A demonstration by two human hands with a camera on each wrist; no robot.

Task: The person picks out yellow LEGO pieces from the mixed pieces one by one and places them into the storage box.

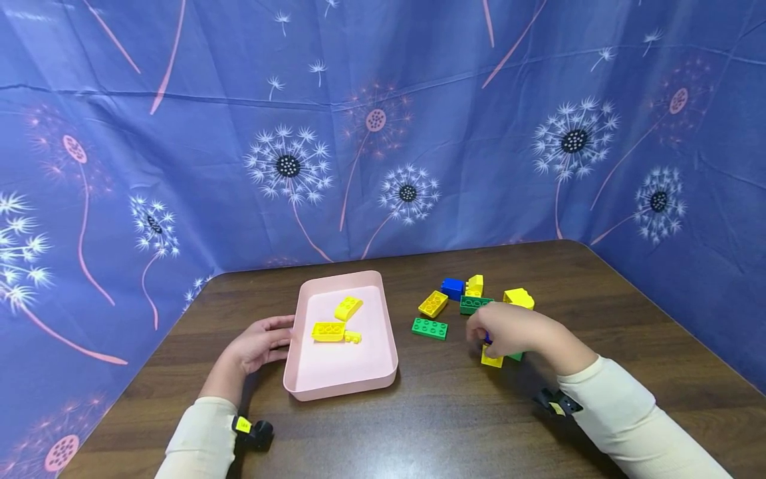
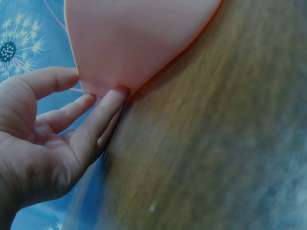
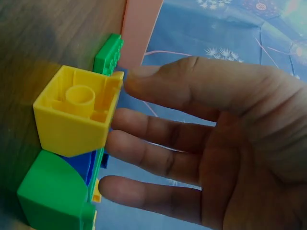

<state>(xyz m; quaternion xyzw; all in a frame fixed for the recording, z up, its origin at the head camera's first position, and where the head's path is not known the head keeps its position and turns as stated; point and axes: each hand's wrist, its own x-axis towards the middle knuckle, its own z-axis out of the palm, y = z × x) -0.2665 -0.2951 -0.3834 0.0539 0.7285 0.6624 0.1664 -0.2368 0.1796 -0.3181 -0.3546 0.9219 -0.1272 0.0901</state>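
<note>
My left hand [image 1: 263,344] touches the left wall of a shallow pink tray [image 1: 344,386] with extended fingers. In the left wrist view, those fingertips rest against the tray's outer wall [image 2: 129,43]. Inside the tray lie yellow toy building bricks, among them a larger brick [image 1: 328,332] and a curved one [image 1: 349,308]. Over the loose bricks on the right is my right hand [image 1: 514,327], its thumb and fingertips at the edge of a yellow brick [image 3: 72,120] whose hollow side shows. A green rounded brick [image 3: 50,191] and a partly hidden blue brick lie beside it.
Right of the tray, a green brick [image 1: 429,328] lies studs up near a yellow brick [image 1: 433,304]. Behind are a blue brick [image 1: 452,288], a dark green brick [image 1: 475,304] and more yellow ones. A patterned blue cloth [image 1: 383,133] hangs behind the brown table [image 1: 419,426].
</note>
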